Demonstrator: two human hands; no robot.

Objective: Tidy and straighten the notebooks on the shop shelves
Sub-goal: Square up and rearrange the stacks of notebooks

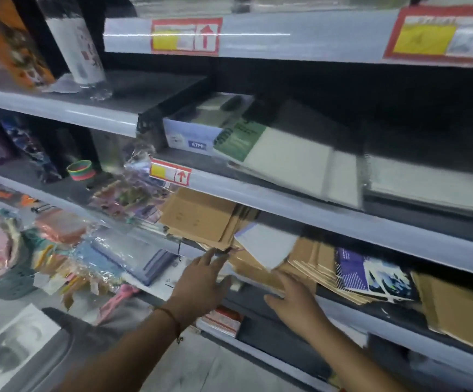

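Since these brown notebooks (201, 219) lie skewed on the lower shelf (342, 302), thin, light and floppy, I'd square them by their stiff edges; my left grip (201, 281) and right grip (294, 298) reach spread-fingered, holding nothing.

Lower shelf: 1 stack of brown kraft-cover notebooks (201, 219) at the left, fanned and skewed, its corner overhanging the shelf edge. Just right of it, 1 white-covered notebook (269, 244) lies tilted across more brown notebooks (311, 258), which are splayed unevenly. A purple-and-white printed notebook (371, 271) rests on top of that spread. Further right, another brown stack (461, 309) sits askew. Shelf above: a green spiral-bound notebook (241, 140) lies angled on pale flat notebooks (291, 162).
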